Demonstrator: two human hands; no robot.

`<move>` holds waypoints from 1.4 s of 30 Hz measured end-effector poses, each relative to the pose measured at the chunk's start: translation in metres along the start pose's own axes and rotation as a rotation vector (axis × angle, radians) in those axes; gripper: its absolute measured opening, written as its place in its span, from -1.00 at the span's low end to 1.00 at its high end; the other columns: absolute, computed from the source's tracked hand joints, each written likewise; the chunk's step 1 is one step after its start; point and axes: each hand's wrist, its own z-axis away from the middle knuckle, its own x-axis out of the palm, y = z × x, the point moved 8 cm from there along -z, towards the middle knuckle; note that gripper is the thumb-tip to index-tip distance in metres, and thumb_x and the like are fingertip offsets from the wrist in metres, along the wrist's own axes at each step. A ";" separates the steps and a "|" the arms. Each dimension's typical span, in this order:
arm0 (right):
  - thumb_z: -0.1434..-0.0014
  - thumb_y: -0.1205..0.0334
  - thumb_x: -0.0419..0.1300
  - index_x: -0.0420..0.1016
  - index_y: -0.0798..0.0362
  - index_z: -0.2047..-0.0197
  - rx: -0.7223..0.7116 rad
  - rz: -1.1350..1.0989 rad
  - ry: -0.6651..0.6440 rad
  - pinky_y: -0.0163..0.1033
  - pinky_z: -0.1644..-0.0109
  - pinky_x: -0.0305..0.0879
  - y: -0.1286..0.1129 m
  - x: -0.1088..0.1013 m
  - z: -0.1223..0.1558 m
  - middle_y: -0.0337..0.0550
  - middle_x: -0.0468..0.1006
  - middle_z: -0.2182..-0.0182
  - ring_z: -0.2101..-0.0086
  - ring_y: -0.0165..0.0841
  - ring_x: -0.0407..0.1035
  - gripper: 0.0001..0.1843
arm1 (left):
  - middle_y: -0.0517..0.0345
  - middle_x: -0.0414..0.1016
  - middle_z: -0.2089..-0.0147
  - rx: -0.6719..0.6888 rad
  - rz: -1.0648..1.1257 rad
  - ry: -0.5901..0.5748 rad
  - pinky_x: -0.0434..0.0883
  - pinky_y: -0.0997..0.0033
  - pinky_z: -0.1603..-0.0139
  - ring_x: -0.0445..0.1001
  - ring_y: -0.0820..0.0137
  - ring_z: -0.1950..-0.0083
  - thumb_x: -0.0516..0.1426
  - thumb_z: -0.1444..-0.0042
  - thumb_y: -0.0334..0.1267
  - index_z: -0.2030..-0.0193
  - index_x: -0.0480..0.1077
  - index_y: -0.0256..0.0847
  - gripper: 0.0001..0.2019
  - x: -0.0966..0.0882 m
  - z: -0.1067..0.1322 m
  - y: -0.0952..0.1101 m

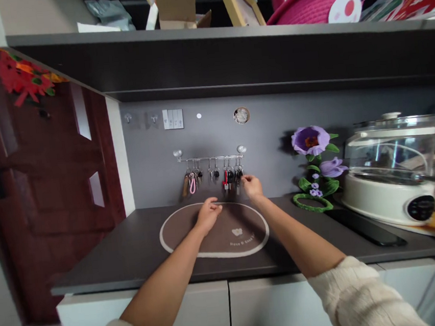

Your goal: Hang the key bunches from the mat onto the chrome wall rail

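1. The hook rack [211, 158] is the landmark: a slim clear-looking rail on the wall, with a round mount at each end and keys hung along it
2. The rightmost keys [238, 174] hang below the rack's right end, a dark-topped cluster with metal blades pointing down
3. They should handle as light, hard and rigid piece by piece, yet loose as a bunch, apt to swing and jingle; the metal is probably smooth and a little slippery, and hardly fragile
4. The best hold is likely a pinch on the dark heads or the ring just under the rack's hook, since a blade would let the bunch twist; the rack itself looks slight, so a hard tug could strain its mounts
5. The right hand [252, 186] is below and just right of the rack's right end, thumb and fingertips drawn close together; whether they have hold of a key cannot be told
6. The keys lie just to the left of those fingertips, so near that touching or apart is unclear
7. The left hand [208, 215] is well below the rack's middle, over the mat [183, 233], fingers loosely curled with a gap to the thumb and nothing visible between them
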 end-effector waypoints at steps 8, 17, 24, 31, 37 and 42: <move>0.07 0.22 0.17 0.00 -0.05 -0.17 -0.187 -0.412 -0.403 -0.34 0.38 0.23 -0.056 0.008 0.090 -0.43 0.24 0.63 0.58 -0.52 0.15 -0.27 | 0.38 0.22 0.52 0.281 -0.069 -0.082 0.20 0.55 0.34 0.21 0.60 0.50 0.15 0.12 -0.38 -0.26 -0.29 -0.10 -0.13 -0.015 0.042 0.079; 0.00 0.18 0.12 -0.59 -0.01 -0.24 -0.358 -0.233 -0.650 -0.36 0.40 0.20 -0.043 -0.002 0.159 -0.39 0.27 0.56 0.55 -0.50 0.13 0.00 | 0.34 0.30 0.49 0.224 -0.212 -0.140 0.25 0.53 0.25 0.27 0.57 0.45 0.16 0.16 -0.36 -0.27 -0.44 -0.18 -0.03 -0.038 0.102 0.094; 0.00 0.20 0.11 -0.61 0.02 -0.24 -0.359 -0.178 -0.691 -0.40 0.44 0.15 -0.035 -0.003 0.180 -0.42 0.23 0.58 0.57 -0.52 0.10 0.00 | 0.34 0.29 0.48 0.217 -0.233 -0.166 0.26 0.58 0.33 0.26 0.59 0.47 0.15 0.16 -0.34 -0.27 -0.42 -0.17 -0.05 -0.049 0.115 0.079; -0.01 0.14 0.11 -0.49 -0.01 -0.26 -0.359 -0.165 -0.676 -0.36 0.42 0.19 -0.036 0.003 0.162 -0.40 0.26 0.58 0.56 -0.51 0.14 -0.06 | 0.36 0.27 0.47 0.232 -0.212 -0.181 0.25 0.55 0.34 0.25 0.60 0.48 0.14 0.13 -0.31 -0.25 -0.52 -0.13 -0.02 -0.062 0.097 0.077; 0.08 0.05 0.18 0.06 0.02 -0.17 -0.300 -0.055 -0.393 -0.18 0.18 0.26 -0.011 -0.006 0.089 -0.23 0.39 0.42 0.39 -0.40 0.28 -0.25 | 0.17 0.37 0.29 0.156 -0.342 0.062 0.24 0.42 0.14 0.33 0.46 0.27 0.20 0.19 -0.18 -0.26 -0.16 -0.19 -0.12 -0.099 0.039 0.049; 0.32 -0.05 0.30 0.15 0.14 -0.10 -0.201 0.014 -0.159 -0.05 0.04 0.18 0.021 -0.008 0.007 0.08 0.35 0.11 0.09 -0.14 0.24 -0.08 | -0.09 0.26 -0.03 0.047 -0.438 0.357 0.09 0.24 -0.09 0.18 0.17 -0.10 0.29 0.39 -0.14 -0.12 0.12 -0.25 -0.15 -0.131 -0.020 0.031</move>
